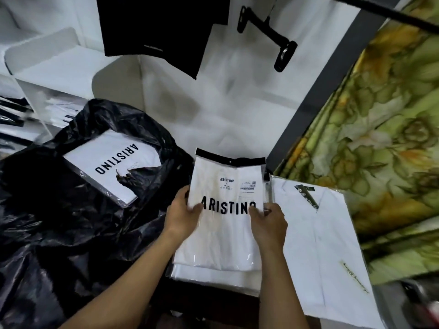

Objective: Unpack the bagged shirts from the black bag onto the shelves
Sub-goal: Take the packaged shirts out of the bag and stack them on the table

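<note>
Two hands, left hand and right hand, pinch a clear-bagged white folded shirt by its sides, squaring it atop the white stack.

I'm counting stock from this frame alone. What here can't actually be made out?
All in the head view:
1. Contents of the black bag: its folds hide everything but one packet.
2. Stack under the held shirt: the count is hidden by that shirt, which the left hand and right hand grip.
3. Small label on the held shirt: too small and blurred.
4. Shelves: motion-blurred, cut off by the left edge.
</note>
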